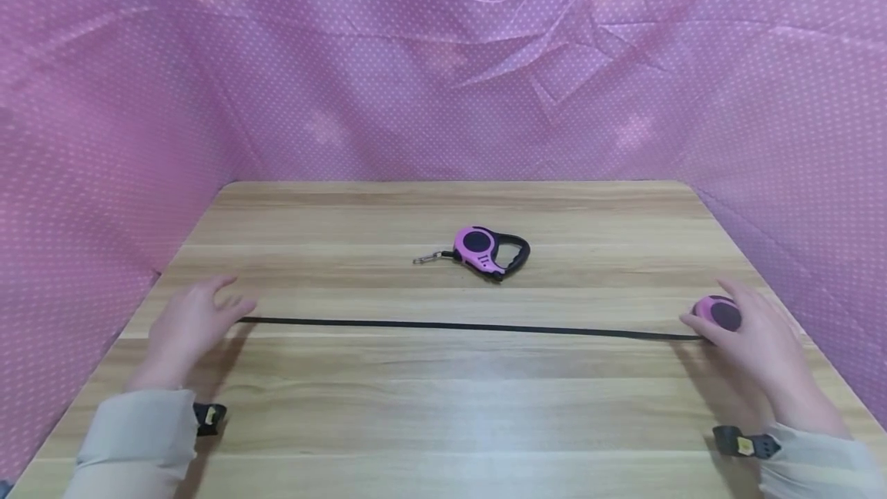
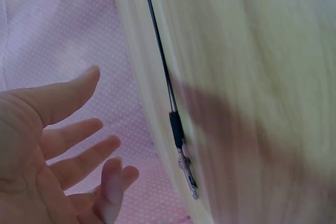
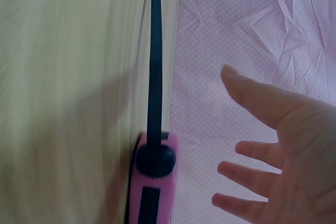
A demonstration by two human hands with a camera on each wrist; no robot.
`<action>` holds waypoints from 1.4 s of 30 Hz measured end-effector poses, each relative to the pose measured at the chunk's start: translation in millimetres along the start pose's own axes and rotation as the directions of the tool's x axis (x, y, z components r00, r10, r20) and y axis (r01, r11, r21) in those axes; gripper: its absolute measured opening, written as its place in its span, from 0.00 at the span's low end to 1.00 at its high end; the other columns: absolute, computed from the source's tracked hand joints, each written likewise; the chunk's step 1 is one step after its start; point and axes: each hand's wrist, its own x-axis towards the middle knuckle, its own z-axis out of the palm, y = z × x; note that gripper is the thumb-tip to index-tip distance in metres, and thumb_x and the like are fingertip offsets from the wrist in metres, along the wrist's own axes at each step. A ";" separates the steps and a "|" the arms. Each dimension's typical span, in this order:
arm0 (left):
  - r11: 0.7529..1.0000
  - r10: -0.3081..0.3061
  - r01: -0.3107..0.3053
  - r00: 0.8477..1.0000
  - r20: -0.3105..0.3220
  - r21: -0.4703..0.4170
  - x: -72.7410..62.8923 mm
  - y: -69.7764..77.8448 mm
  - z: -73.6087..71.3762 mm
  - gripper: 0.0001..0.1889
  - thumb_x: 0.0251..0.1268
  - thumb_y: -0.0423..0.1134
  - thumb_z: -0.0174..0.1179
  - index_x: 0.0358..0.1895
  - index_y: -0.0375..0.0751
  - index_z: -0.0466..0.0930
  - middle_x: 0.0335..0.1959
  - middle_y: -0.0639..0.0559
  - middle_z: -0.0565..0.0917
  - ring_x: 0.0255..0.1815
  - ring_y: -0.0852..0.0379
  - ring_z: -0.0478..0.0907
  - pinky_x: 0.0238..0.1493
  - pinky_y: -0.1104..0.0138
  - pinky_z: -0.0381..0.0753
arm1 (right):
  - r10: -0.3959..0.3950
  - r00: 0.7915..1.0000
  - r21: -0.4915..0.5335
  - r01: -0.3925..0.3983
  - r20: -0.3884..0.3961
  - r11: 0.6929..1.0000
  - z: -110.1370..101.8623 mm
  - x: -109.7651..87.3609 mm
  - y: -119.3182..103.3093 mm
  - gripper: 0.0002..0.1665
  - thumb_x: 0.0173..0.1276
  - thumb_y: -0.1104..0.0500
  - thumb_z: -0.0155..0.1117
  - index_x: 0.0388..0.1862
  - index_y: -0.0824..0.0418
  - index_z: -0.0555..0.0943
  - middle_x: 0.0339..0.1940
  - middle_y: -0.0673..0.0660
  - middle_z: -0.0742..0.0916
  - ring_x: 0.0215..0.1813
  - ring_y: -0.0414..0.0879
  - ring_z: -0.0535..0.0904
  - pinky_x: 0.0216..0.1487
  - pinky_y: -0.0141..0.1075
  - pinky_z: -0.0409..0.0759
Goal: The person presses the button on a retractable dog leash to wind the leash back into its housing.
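A black leash strap [image 1: 457,326] runs straight across the table between the two hands. At its left end, a metal clip [image 2: 187,170] lies on the wood. My left hand [image 1: 194,323] hovers beside that end, thumb and fingers spread with nothing between them. The strap's other end enters a pink retractable leash case [image 3: 164,195], which lies at the table's right side. Close over this case is my right hand [image 1: 758,339], partly covering it in the head view. The right wrist view shows its fingers apart from the case and holding nothing.
A second pink retractable leash [image 1: 478,243] with a black handle lies farther back, its metal clip [image 1: 426,259] pointing left. Pink dotted cloth [image 1: 443,98] hangs behind and on both sides of the wooden table [image 1: 443,414].
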 end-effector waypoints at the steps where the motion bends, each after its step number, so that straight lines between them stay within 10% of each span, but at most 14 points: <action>1: 1.000 -0.004 0.004 1.000 0.011 0.001 -0.3 -1.3 -0.2 0.43 0.70 0.66 0.50 0.73 0.33 0.59 0.69 0.22 0.64 0.64 0.20 0.63 0.52 0.30 0.69 | 0.002 1.000 0.001 -0.002 0.012 1.000 -0.1 -0.6 2.5 0.53 0.68 0.39 0.63 0.76 0.72 0.55 0.69 0.82 0.65 0.68 0.81 0.57 0.62 0.74 0.55; 16: 1.000 0.000 -0.004 0.992 0.128 0.030 -1.4 -13.7 6.6 0.46 0.62 0.59 0.63 0.72 0.28 0.59 0.70 0.26 0.65 0.67 0.21 0.59 0.58 0.27 0.61 | 0.001 0.999 -0.048 0.001 0.047 0.999 5.2 -18.8 28.1 0.54 0.64 0.37 0.67 0.70 0.77 0.62 0.62 0.83 0.70 0.58 0.81 0.65 0.48 0.72 0.65; 31: 0.997 -0.046 0.037 0.988 0.146 0.066 1.0 -24.7 9.3 0.32 0.65 0.44 0.63 0.66 0.26 0.66 0.64 0.25 0.71 0.63 0.22 0.64 0.57 0.29 0.64 | 0.051 0.993 -0.100 -0.040 0.110 0.994 1.3 -21.8 47.8 0.53 0.63 0.45 0.70 0.61 0.89 0.62 0.56 0.91 0.66 0.55 0.84 0.63 0.54 0.74 0.64; 42: 0.996 -0.034 0.023 0.992 0.121 0.091 5.3 -30.5 12.2 0.14 0.66 0.41 0.61 0.44 0.32 0.79 0.44 0.31 0.83 0.45 0.31 0.78 0.46 0.39 0.75 | 0.012 0.992 -0.145 0.006 0.123 0.989 -2.8 -22.8 57.7 0.42 0.62 0.55 0.70 0.61 0.84 0.65 0.53 0.87 0.75 0.50 0.81 0.73 0.45 0.67 0.72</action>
